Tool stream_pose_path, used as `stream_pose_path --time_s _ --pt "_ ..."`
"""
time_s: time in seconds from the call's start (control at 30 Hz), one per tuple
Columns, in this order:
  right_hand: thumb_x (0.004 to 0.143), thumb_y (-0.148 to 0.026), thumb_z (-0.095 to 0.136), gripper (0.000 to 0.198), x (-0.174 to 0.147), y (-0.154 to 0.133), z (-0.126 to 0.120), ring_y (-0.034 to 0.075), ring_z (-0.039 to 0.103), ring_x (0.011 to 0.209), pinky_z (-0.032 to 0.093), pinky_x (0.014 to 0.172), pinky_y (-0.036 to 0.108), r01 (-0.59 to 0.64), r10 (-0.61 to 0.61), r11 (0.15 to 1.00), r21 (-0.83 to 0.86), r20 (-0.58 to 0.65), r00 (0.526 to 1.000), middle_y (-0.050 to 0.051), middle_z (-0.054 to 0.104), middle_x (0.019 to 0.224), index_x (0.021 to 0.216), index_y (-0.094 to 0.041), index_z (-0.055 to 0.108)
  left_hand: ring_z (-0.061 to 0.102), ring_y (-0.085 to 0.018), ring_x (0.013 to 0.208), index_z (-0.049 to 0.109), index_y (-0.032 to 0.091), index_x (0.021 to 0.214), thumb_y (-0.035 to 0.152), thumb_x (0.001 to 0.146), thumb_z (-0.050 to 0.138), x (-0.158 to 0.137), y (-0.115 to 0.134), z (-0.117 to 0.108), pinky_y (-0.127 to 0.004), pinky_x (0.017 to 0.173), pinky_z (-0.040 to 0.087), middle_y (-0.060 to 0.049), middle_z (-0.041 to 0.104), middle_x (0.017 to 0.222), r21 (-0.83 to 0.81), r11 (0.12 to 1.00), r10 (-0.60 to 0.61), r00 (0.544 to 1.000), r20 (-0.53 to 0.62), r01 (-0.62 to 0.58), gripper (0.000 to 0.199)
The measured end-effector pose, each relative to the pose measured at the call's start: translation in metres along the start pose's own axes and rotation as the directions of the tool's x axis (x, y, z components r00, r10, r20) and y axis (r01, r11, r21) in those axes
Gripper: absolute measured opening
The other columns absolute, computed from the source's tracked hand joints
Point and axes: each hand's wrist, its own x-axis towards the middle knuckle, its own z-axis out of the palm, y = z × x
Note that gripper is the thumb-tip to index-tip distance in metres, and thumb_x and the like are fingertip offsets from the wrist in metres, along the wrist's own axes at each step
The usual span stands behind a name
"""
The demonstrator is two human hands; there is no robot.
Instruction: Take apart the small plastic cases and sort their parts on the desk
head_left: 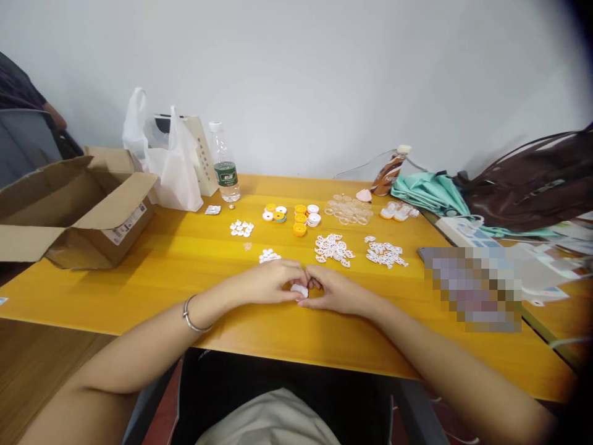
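Observation:
Between my two hands, just above the near middle of the table, is a small round white plastic piece (300,290). My left hand (273,281) pinches its left side, and my right hand (333,288) pinches its right side; some fingertips are hidden. Close beyond my left hand lies a small pile of white pieces (269,255). Flat white openwork pieces form one heap (332,248) past my right hand and another heap (386,252) to its right. Farther back stand yellow and white round cups (300,219) and yellow and white discs (273,213).
Left stands an open cardboard box (111,216), near a white plastic bag (173,173) and a water bottle (226,164). Clear round lids (349,210), a brown drink bottle (391,170) and teal cloth (430,193) lie behind. A blurred flat object (472,290) rests at right.

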Motion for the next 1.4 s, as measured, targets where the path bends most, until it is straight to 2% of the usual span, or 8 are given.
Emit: stream_pose_path --time_s 0.3,0.47,0.63,0.77,1.13,1.4 --pt "0.067 -0.047 0.068 0.036 0.002 0.007 0.002 0.010 0.042 0.063 0.033 0.057 0.022 -0.006 0.007 0.999 0.036 -0.005 1.000 -0.003 0.050 0.071 0.072 -0.019 0.046 0.057 -0.013 0.077 0.061 0.015 0.084 0.025 0.082 0.055 0.002 -0.007 0.019 -0.022 0.072 0.042 -0.004 0.061 0.085 0.105 0.990 -0.087 0.995 -0.042 0.091 0.011" --pt "0.064 -0.046 0.071 0.037 0.004 0.009 0.003 0.010 0.041 0.061 0.033 0.055 0.022 -0.024 0.024 0.999 0.046 0.002 1.000 -0.004 0.047 0.068 0.072 -0.018 0.048 0.059 -0.015 0.074 0.061 0.018 0.081 0.029 0.082 0.054 0.003 -0.001 0.022 -0.024 0.068 0.041 -0.002 0.063 0.082 0.259 0.952 -0.146 0.987 -0.072 0.160 0.013" --pt "0.062 -0.044 0.073 0.035 0.004 0.005 0.002 0.010 0.041 0.061 0.034 0.056 0.022 -0.051 0.051 0.997 0.055 -0.001 0.999 -0.004 0.049 0.067 0.072 -0.018 0.050 0.060 -0.016 0.068 0.062 0.018 0.082 0.031 0.081 0.054 0.005 0.007 0.025 -0.027 0.063 0.040 -0.003 0.064 0.077 0.457 0.874 -0.131 0.986 -0.099 0.162 0.015" --pt "0.063 -0.043 0.072 0.034 0.003 0.004 0.002 0.010 0.041 0.060 0.034 0.055 0.023 -0.058 0.058 0.996 0.060 0.003 0.998 -0.004 0.050 0.067 0.074 -0.018 0.052 0.059 -0.016 0.065 0.061 0.016 0.082 0.033 0.084 0.050 0.004 0.009 0.028 -0.029 0.063 0.039 -0.003 0.064 0.072 0.542 0.830 -0.085 0.990 -0.116 0.135 0.021" --pt "0.066 -0.037 0.070 0.030 0.002 0.003 0.002 0.009 0.041 0.059 0.033 0.054 0.022 -0.062 0.063 0.995 0.074 -0.006 0.998 -0.004 0.050 0.066 0.073 -0.018 0.049 0.058 -0.015 0.064 0.060 0.014 0.074 0.030 0.084 0.051 0.003 0.015 0.032 -0.031 0.063 0.030 -0.003 0.064 0.071 0.615 0.775 -0.079 0.988 -0.135 0.146 0.021" --pt "0.069 -0.039 0.068 0.028 0.002 0.002 0.001 0.010 0.042 0.060 0.035 0.056 0.023 -0.040 0.039 0.996 0.074 0.023 0.999 -0.002 0.053 0.068 0.074 -0.018 0.051 0.056 -0.015 0.066 0.061 0.017 0.078 0.032 0.084 0.051 0.002 0.015 0.033 -0.033 0.067 0.024 -0.001 0.065 0.071 0.514 0.839 -0.088 0.978 -0.191 0.176 0.019"
